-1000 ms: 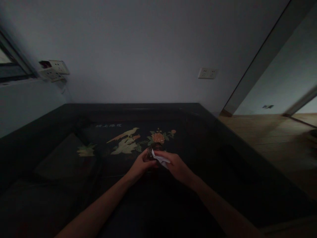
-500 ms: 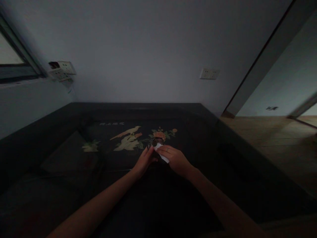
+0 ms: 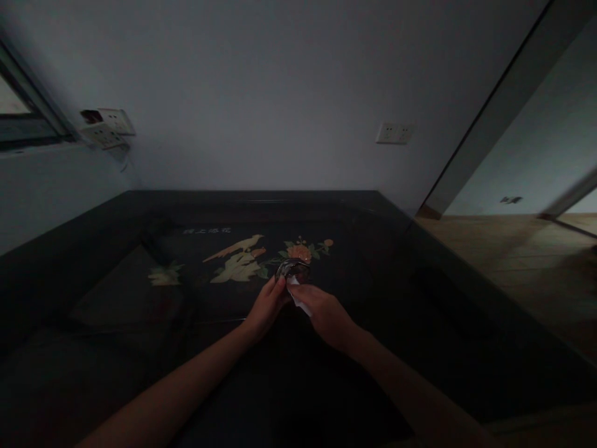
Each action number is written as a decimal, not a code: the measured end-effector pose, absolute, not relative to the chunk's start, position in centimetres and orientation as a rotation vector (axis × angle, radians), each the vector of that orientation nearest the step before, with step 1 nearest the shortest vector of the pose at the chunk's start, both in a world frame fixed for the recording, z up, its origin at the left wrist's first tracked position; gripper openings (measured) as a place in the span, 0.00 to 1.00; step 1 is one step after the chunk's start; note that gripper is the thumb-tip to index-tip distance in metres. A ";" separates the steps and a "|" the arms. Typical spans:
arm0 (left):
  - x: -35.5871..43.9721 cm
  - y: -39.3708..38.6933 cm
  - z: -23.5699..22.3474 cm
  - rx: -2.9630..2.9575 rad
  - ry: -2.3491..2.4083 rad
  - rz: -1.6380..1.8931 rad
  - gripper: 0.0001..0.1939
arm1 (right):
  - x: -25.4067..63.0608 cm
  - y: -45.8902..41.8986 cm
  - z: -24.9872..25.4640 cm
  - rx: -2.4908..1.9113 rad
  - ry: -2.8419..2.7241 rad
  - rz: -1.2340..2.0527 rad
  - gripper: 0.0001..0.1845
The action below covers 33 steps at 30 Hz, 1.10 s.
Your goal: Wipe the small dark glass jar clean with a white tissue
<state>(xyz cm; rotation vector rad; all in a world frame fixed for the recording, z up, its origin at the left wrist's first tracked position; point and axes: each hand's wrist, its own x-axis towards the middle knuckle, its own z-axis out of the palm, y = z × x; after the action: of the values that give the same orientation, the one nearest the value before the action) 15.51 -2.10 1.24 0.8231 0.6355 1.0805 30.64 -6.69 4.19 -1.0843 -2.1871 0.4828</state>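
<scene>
Dimly, the left hand, partly curled, holds a dark shiny object at its far end, the exact shape too dark to tell; just beside it the right hand, nearly closed, pinches a white cloth against the object's near side

I have the object between my left hand and right hand, over the middle of the table; the paper is in my right, against it. Toward the far edge lies the flower, with the bird to its left and the lettering behind that. The wall runs along the far edge, a socket above near the far right corner. Past the right edge is the floor.
</scene>
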 end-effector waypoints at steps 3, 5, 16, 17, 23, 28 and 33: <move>15.4 -1.6 0.9 0.776 0.631 1.087 0.23 | 31.1 -6.4 3.9 -1.135 -2.350 0.274 0.26; 15.4 -1.3 0.9 0.773 0.620 1.089 0.22 | 31.3 -6.3 3.9 -1.161 -2.434 0.133 0.27; 15.7 -1.3 0.6 0.851 0.635 1.044 0.26 | 31.1 -6.7 3.1 -1.222 -2.497 -0.028 0.26; 15.7 -1.4 0.6 0.855 0.641 1.041 0.26 | 31.1 -6.7 3.0 -1.203 -2.487 0.009 0.26; 15.5 -1.5 0.9 0.868 0.654 1.039 0.26 | 30.7 -7.0 2.7 -1.084 -2.243 0.418 0.28; 15.5 -1.6 0.7 0.856 0.630 1.090 0.28 | 29.8 -7.3 2.5 -1.043 -1.832 0.907 0.29; 15.6 -1.6 0.5 0.842 0.631 1.112 0.29 | 29.5 -7.1 2.6 -0.991 -1.645 1.090 0.25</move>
<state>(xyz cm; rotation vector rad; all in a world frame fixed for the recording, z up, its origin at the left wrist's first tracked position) 15.56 -1.64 0.53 0.8421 0.6313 1.1123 29.47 -7.10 2.56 -0.9914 -1.6446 1.0901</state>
